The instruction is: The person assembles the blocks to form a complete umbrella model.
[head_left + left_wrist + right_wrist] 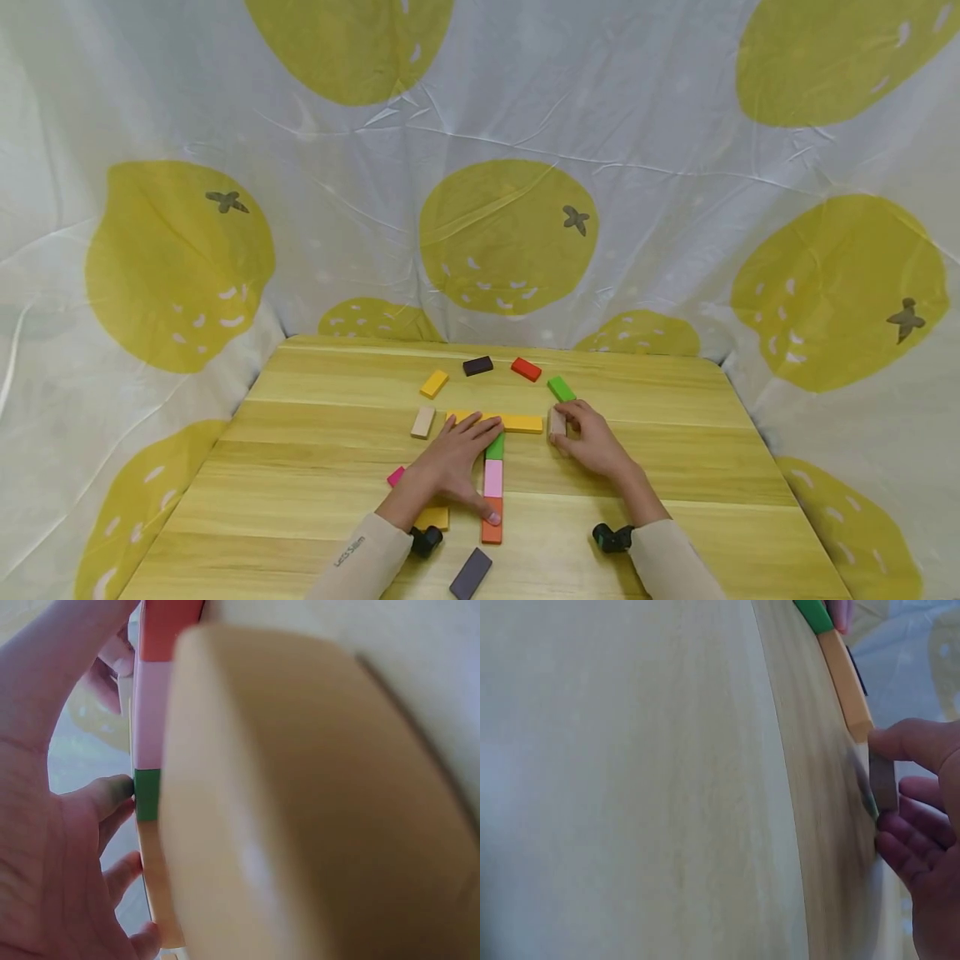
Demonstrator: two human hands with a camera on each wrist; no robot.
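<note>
Colored wooden blocks form a T on the table: a yellow row (522,424) across the top, and below it a green block (495,447), a pink block (492,478) and an orange-red block (491,533). Spread over the T, my left hand (453,460) rests its fingertips along the yellow row, with the thumb on the orange-red block. My right hand (596,442) pinches a plain wood block (557,422) between thumb and fingers, beside the row's right end. In the right wrist view this plain wood block (883,784) shows its narrow side.
An arc of spaced blocks runs behind the T: plain wood (423,422), yellow (434,383), black (477,366), red (527,369) and green (561,389). Nearer are a magenta block (396,476) and a yellow block (433,518) partly behind the left arm, and a dark block (471,573).
</note>
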